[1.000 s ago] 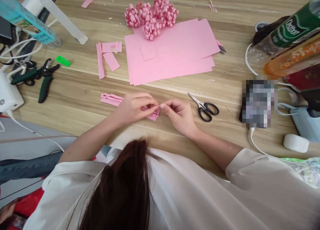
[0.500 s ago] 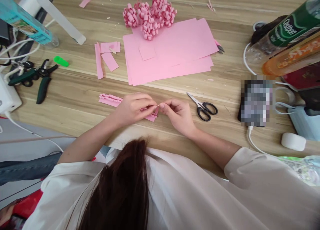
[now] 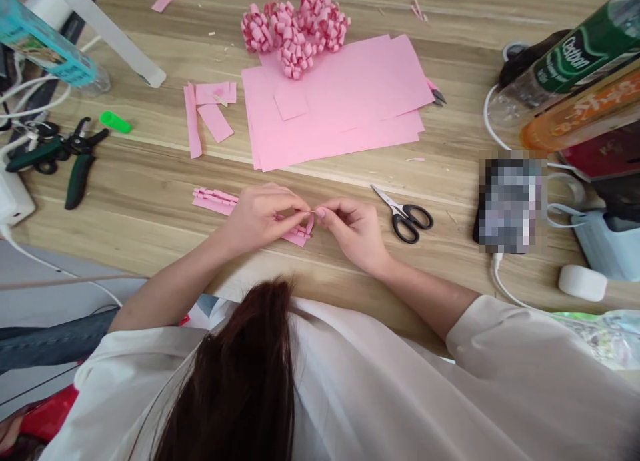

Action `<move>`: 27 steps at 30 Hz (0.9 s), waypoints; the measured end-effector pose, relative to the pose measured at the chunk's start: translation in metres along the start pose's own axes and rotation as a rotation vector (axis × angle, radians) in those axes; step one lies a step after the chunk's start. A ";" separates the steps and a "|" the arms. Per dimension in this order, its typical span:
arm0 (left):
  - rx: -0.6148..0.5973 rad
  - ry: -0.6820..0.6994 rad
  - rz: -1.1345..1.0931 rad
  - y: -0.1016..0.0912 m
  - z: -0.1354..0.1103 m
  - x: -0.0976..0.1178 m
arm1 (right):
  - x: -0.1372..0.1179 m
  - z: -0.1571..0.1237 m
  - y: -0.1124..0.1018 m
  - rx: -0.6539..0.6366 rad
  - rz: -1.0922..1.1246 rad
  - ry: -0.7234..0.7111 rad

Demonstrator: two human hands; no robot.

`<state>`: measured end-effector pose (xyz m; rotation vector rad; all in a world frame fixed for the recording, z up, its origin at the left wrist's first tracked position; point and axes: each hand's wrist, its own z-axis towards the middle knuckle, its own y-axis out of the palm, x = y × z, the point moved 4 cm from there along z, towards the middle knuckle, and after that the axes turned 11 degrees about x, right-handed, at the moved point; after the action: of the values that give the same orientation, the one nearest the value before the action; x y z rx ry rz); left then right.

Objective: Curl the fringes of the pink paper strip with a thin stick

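My left hand (image 3: pixel 270 217) is closed in a pinch, thumb against forefinger, over a fringed pink paper strip (image 3: pixel 215 202) on the table. Facing it, my right hand (image 3: pixel 353 234) pinches too, its fingertips almost touching the left ones. A thin end of pink paper runs between the two pinches, and a small loop of it hangs just below. Much of the fringed strip is hidden under my left hand; its rolled upper edge shows on the left and its other end (image 3: pixel 299 238) below my fingers. Black-handled scissors (image 3: pixel 407 219) lie right of my right hand.
Pink paper sheets (image 3: pixel 335 114) lie ahead, with curly pink paper flowers (image 3: pixel 295 34) at their far edge. Pink scraps (image 3: pixel 216 123), a green cap (image 3: pixel 115 121) and dark-handled pliers (image 3: pixel 80 174) are on the left. A phone (image 3: pixel 507 204) and bottles (image 3: pixel 565 64) stand at right.
The whole view has shifted slightly. Both hands keep their pinches, and the small pink loop below the fingertips shows a little more clearly, curving outward.
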<state>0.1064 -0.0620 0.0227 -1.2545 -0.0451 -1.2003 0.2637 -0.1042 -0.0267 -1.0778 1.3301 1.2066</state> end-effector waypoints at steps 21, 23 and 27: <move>0.031 -0.451 -0.273 0.004 -0.006 -0.008 | -0.006 -0.006 0.000 -0.016 -0.207 -0.221; 0.008 -0.444 -0.275 0.005 -0.005 -0.006 | -0.008 -0.007 0.000 -0.018 -0.247 -0.267; -0.036 -0.438 -0.307 0.005 -0.005 -0.003 | -0.006 -0.007 0.000 -0.003 -0.266 -0.255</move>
<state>0.1058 -0.0643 0.0150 -1.5629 -0.5566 -1.1649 0.2636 -0.1115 -0.0206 -1.0280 0.9573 1.1042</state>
